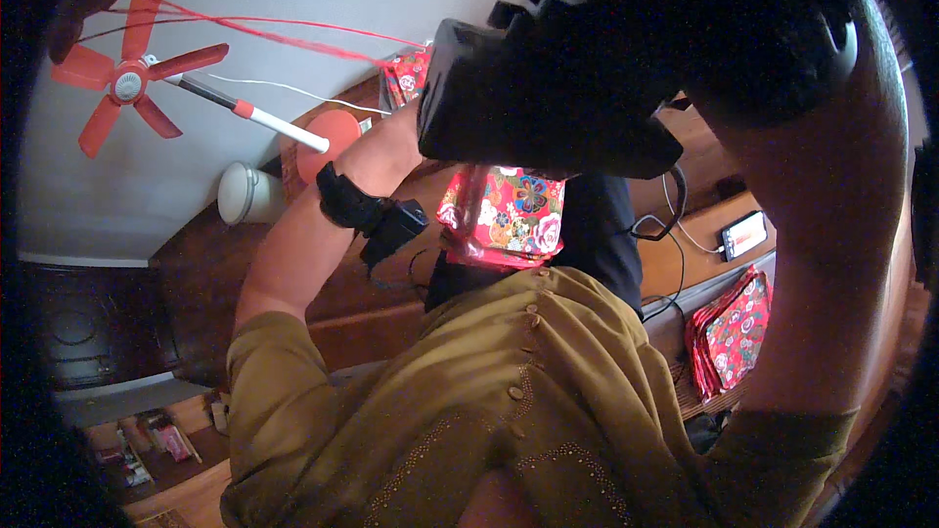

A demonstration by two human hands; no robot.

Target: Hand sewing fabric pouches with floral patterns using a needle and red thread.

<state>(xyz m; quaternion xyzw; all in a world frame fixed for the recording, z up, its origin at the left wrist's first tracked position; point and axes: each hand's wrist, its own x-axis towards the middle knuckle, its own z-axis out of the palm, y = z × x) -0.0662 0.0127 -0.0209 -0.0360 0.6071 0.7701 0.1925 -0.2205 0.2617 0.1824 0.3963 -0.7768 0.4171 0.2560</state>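
partly over floral stack (509,210), dark obstruction (548,98)

Bright red leads on the lap stack (509,220), splashed with pink, white and blue flowers; matching blooms cover the right-hand pile (736,330)! Coral-red flares on the fan blades (145,12), olive-brown fills the shirt (460,381), white the bucket (245,194), red the cords (215,19).

Glossy red floral stack (509,216) on lap (601,235)
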